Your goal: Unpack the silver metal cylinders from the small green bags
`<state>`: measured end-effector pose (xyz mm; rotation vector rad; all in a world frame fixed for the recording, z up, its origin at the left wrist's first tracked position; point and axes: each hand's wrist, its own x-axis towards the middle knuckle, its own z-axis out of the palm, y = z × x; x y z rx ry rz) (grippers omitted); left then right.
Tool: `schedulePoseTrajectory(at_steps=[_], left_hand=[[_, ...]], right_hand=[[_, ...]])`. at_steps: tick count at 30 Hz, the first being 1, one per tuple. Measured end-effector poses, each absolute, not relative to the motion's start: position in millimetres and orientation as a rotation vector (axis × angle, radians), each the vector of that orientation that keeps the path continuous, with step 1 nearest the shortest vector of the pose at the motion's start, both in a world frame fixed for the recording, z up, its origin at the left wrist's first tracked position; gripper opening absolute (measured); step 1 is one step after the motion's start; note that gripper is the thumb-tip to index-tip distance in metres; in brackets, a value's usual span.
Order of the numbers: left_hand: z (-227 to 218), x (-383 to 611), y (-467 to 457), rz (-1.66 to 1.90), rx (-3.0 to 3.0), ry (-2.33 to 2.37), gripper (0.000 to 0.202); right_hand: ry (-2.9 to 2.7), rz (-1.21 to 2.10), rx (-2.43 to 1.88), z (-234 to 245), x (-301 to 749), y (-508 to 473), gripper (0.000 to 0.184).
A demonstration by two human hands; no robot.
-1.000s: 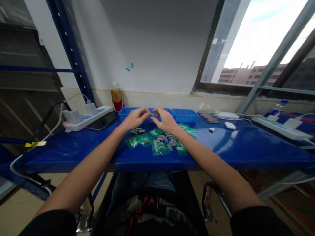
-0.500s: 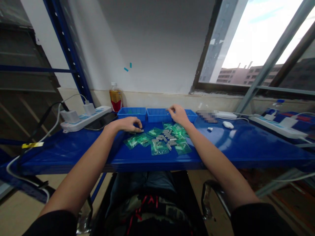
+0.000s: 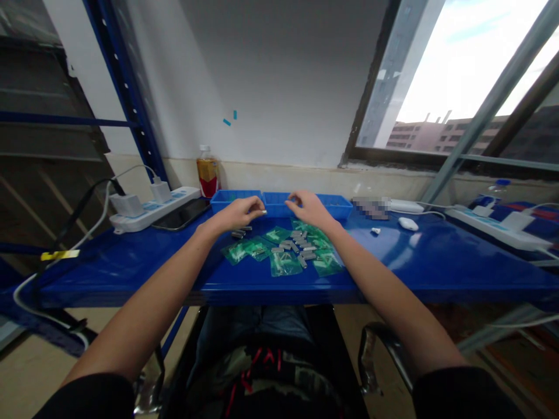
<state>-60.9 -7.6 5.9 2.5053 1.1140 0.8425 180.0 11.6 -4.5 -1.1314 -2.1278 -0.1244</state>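
Against a grey wall (image 3: 271, 87), a blue desk (image 3: 393, 267) carries three blue trays (image 3: 345, 212) in a row at its far edge. Just in front of them, the left hand (image 3: 239, 213) has its thumb and fingers pinched together on a small piece (image 3: 264, 212), held above the desk. Opposite, the right hand (image 3: 311, 208) is curled near the middle tray, fingertips close together; whether it grips anything cannot be told. Below the hands, green bags (image 3: 286, 266) lie spread out, with grey metal parts (image 3: 308, 255) among them. Farther left stands a bottle (image 3: 207, 174).
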Motion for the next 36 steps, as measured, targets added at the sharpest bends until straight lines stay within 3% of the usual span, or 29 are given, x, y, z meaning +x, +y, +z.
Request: schedulePoseTrajectory(at_steps=[8,16,26,36], left_hand=[[0,-54,-4,0.999,2.398,1.01,0.016],[4,-54,-9,1.008,2.429,0.975,0.03],[4,-51,-6,1.048,2.151,0.852,0.03],[5,-50,-10,1.025,2.105,0.73,0.026]], right_hand=[[-2.324,-0.092,-0.897,-16,141,-9,0.021],[-2.243,-0.057,-0.894,-14,143,-7,0.022],[-2.024,0.583,-0.833,-10,141,-9,0.043],[-1.878,1.047,-0.782,-14,143,-4,0.044]])
